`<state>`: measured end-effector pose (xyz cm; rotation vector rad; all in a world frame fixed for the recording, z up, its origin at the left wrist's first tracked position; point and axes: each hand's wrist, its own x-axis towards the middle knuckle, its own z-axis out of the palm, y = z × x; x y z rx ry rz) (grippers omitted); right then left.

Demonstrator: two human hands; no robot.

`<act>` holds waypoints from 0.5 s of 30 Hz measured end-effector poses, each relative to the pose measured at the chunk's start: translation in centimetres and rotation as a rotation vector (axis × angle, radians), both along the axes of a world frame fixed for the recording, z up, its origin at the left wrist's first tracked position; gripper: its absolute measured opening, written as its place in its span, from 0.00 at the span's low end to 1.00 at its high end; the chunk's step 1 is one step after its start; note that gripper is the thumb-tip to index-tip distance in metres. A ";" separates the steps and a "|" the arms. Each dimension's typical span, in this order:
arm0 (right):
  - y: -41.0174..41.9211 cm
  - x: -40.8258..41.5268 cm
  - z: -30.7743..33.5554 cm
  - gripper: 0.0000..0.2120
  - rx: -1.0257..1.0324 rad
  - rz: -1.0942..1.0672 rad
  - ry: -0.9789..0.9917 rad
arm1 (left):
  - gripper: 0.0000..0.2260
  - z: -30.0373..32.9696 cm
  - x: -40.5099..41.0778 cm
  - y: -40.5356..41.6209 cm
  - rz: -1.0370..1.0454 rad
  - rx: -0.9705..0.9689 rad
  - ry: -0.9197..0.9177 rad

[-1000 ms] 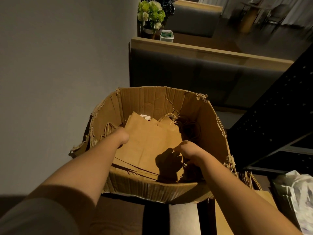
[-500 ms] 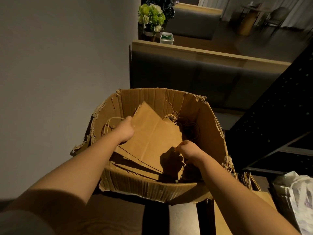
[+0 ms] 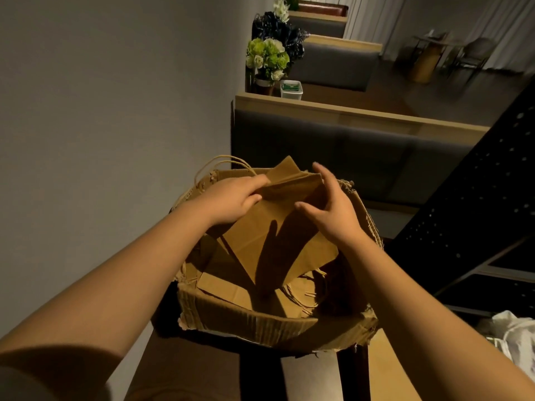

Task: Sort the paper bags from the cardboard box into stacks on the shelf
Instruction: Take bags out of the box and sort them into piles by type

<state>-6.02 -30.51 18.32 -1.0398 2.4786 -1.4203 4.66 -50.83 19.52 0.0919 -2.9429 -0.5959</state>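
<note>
A small sheaf of flat brown paper bags (image 3: 278, 227) is lifted over the cardboard box (image 3: 260, 325), its lower corner hanging down inside the box and its upper edge rising past the far rim. The left hand (image 3: 231, 199) grips the sheaf at its upper left, fingers curled over the top edge and thumb on the near face. The right hand (image 3: 327, 206) is spread at the sheaf's right edge, fingers straight and splayed, thumb stretched across the near face; it steadies the bags more than it clasps them, and whether the fingertips behind press the paper I cannot tell. Twine handles (image 3: 220, 163) loop up beyond the box's far-left rim.

Inside the box, below the lifted sheaf, more flat bags (image 3: 231, 290) and loose handles (image 3: 304, 293) lie on the bottom, so the box is far from emptied. The dark perforated shelf unit (image 3: 477, 221) stands to the right of the box, and no stack shows on the part of it in view. By that, I judge the task to be early or midway: this batch is out of the box but not yet placed, and the rest remains to be sorted. A white plastic bag (image 3: 518, 334) lies right of the box's near corner.
</note>
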 end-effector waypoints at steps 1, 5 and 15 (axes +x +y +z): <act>0.0 0.2 0.4 0.23 -0.068 0.034 -0.055 | 0.13 0.1 -0.1 0.2 -0.009 -0.007 0.003; 0.4 0.9 0.7 0.06 -0.155 0.031 -0.134 | 0.09 0.2 0.0 0.5 -0.011 0.058 -0.026; 3.6 -2.1 1.5 0.08 -0.557 -0.359 -0.453 | 0.23 3.5 0.7 -2.5 0.671 0.507 0.210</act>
